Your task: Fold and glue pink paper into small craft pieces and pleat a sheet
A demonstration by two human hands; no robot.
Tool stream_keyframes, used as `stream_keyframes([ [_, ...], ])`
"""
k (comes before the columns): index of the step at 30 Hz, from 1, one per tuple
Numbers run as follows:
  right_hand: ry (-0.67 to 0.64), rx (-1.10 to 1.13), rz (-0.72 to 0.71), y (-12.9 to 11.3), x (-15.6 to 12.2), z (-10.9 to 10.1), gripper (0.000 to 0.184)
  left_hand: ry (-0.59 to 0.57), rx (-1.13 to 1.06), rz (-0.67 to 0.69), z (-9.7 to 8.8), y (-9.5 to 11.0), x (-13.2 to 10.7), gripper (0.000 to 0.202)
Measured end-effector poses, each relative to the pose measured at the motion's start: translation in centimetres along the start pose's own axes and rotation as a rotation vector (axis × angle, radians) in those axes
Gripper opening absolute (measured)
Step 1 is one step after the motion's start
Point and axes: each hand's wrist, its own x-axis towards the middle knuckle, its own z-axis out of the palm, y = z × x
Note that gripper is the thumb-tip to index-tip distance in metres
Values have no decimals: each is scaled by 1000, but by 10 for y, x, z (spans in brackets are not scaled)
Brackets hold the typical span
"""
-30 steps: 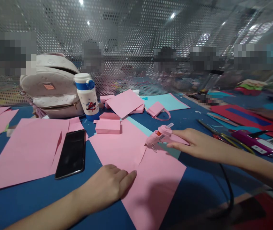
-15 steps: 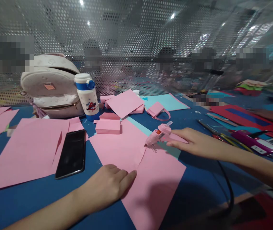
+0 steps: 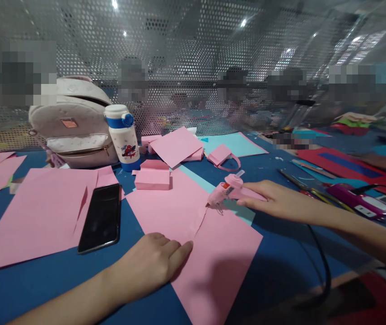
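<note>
My left hand (image 3: 152,264) lies curled, palm down, on the near edge of a large pink paper sheet (image 3: 196,234) and holds nothing I can see. Farther out, my right hand (image 3: 277,201) is stretched over the table, its fingers closed on the handle of a small pink glue gun (image 3: 225,192). The gun's nozzle points left and down at the paper, beside a tear in the sheet. A black cord (image 3: 321,266) runs back from the gun toward me.
A black phone (image 3: 100,217) lies on another pink sheet (image 3: 37,212) at left. Behind stand a white bottle (image 3: 122,135), a beige backpack (image 3: 72,124) and folded pink paper boxes (image 3: 152,177). Scissors and tools (image 3: 318,192) lie at right. A perforated metal screen (image 3: 193,67) walls off the back.
The glue gun has tipped slightly, its nozzle now a little nearer the paper. My left hand has stayed where it was.
</note>
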Motion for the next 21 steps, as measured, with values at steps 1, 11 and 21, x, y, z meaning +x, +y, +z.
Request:
stream_keyframes([
  [1, -8, 8, -3, -1, -1, -1, 52, 0, -1, -1, 0, 0, 0, 33],
  [11, 11, 115, 24, 13, -3, 0, 55, 13, 14, 6, 0, 0, 0, 31],
  [21, 10, 87, 57, 14, -3, -3, 57, -14, 4, 3, 1, 0, 0, 35],
])
